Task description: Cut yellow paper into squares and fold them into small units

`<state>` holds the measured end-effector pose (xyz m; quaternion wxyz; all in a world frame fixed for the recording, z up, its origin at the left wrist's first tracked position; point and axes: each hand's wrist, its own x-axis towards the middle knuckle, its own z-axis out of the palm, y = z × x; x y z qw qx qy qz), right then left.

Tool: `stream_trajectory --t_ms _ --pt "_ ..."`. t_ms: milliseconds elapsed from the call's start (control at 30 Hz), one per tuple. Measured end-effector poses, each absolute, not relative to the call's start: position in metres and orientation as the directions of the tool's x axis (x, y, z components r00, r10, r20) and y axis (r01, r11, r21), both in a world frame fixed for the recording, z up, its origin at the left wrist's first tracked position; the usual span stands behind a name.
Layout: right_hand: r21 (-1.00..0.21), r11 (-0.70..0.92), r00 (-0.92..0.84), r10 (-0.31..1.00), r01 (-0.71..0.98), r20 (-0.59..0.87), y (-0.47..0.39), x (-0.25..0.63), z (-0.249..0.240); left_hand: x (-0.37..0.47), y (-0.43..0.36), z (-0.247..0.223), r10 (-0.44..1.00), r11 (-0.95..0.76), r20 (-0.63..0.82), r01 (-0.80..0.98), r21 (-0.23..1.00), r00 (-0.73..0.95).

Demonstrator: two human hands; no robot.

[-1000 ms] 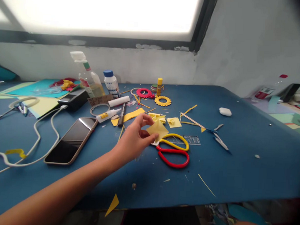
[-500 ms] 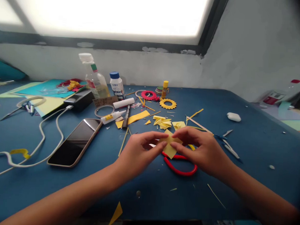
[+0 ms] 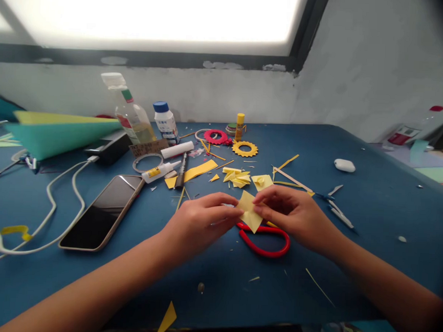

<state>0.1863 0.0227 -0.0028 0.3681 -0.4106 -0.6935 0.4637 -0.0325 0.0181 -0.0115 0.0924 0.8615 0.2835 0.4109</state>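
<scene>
Between the two hands, raised a little above the table (image 3: 245, 304), is a small yellow paper square (image 3: 249, 215), turned so that one corner points toward the person. The left hand (image 3: 204, 216) grasps its left edge with the fingertips; the right hand (image 3: 296, 212) pinches its right side between thumb and fingers. A crease or shallow bend seems to run across the middle, though the fingers hide part of it.

The square should weigh almost nothing and bend readily, with just enough stiffness to keep a fold. It is likely to crumple or tear if squeezed or pulled hard, more than to slip. The best hold is probably a light pinch at opposite edges or corners, leaving the middle free.

Just below the hands, partly covered by the paper and the right hand, lie scissors with a red handle loop (image 3: 263, 254). Beyond the fingertips are a cluster of folded yellow pieces (image 3: 236, 179) and, just beside it, another yellow square (image 3: 262, 182). A dark phone (image 3: 104, 211) lies left of the left hand.
</scene>
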Motion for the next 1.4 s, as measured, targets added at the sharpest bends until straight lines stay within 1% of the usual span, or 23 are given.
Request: stream_trajectory --t_ms 67,133,200,333,400,467,533,600,667,733,833,900,933,1000,1133,1300,1400 --pt "-0.918 0.282 -0.423 0.894 0.278 0.146 0.022 0.188 -0.001 -0.033 0.019 -0.011 0.554 -0.828 0.673 0.409 0.384 0.49" --pt "-0.897 0.328 -0.452 0.875 0.296 0.17 0.022 0.189 0.001 -0.033 0.018 -0.009 0.569 -0.819 0.674 0.401 0.41 0.472" --pt "-0.883 0.362 -0.463 0.864 0.299 0.198 0.022 0.19 0.003 -0.032 0.017 -0.007 0.602 -0.798 0.656 0.372 0.475 0.455" --pt "-0.882 0.371 -0.451 0.866 0.29 0.217 0.021 0.189 0.002 -0.03 0.015 -0.003 0.711 -0.693 0.555 0.292 0.66 0.431" --pt "-0.896 0.353 -0.457 0.866 0.27 0.203 0.021 0.188 0.0 -0.029 0.013 -0.001 0.77 -0.617 0.488 0.285 0.733 0.411" --pt "-0.925 0.297 -0.469 0.869 0.238 0.158 0.021 0.187 -0.002 -0.029 0.012 0.001 0.812 -0.544 0.41 0.287 0.788 0.414" --pt "-0.957 0.214 -0.499 0.862 0.198 0.09 0.02 0.186 -0.004 -0.03 0.011 0.005 0.839 -0.468 0.307 0.305 0.83 0.45" --pt "-0.974 0.143 -0.545 0.838 0.173 0.027 0.02 0.184 -0.005 -0.031 0.011 0.011 0.855 -0.395 0.192 0.365 0.843 0.482" --pt "-0.977 0.116 -0.587 0.81 0.179 -0.012 0.019 0.179 -0.007 -0.034 0.012 0.017 0.864 -0.331 0.068 0.462 0.823 0.499" --pt "-0.963 0.132 -0.607 0.794 0.234 -0.039 0.018 0.172 -0.009 -0.038 0.016 0.021 0.864 -0.282 -0.048 0.561 0.778 0.501" --pt "-0.89 0.243 -0.607 0.794 0.386 -0.047 0.017 0.161 -0.013 -0.049 0.023 0.02 0.822 -0.253 -0.212 0.673 0.695 0.528" --pt "-0.811 0.341 -0.615 0.788 0.476 -0.03 0.017 0.153 -0.016 -0.056 0.027 0.015 0.772 -0.262 -0.303 0.714 0.649 0.559" --pt "-0.769 0.392 -0.627 0.779 0.504 -0.013 0.018 0.15 -0.017 -0.059 0.027 0.013 0.758 -0.268 -0.327 0.726 0.634 0.565" --pt "-0.687 0.5 -0.661 0.749 0.527 0.038 0.018 0.145 -0.019 -0.062 0.026 0.01 0.755 -0.29 -0.322 0.732 0.616 0.571" --pt "-0.52 0.69 -0.727 0.663 0.503 0.177 0.02 0.142 -0.027 -0.059 0.016 0.006 0.791 -0.369 -0.219 0.731 0.574 0.571" --pt "-0.375 0.843 -0.797 0.509 0.386 0.325 0.019 0.151 -0.037 -0.057 0.005 -0.003 0.808 -0.483 -0.103 0.752 0.448 0.58" --pt "-0.242 0.909 -0.826 0.41 0.338 0.388 0.017 0.158 -0.039 -0.064 0.0 -0.01 0.752 -0.597 -0.043 0.707 0.379 0.658"
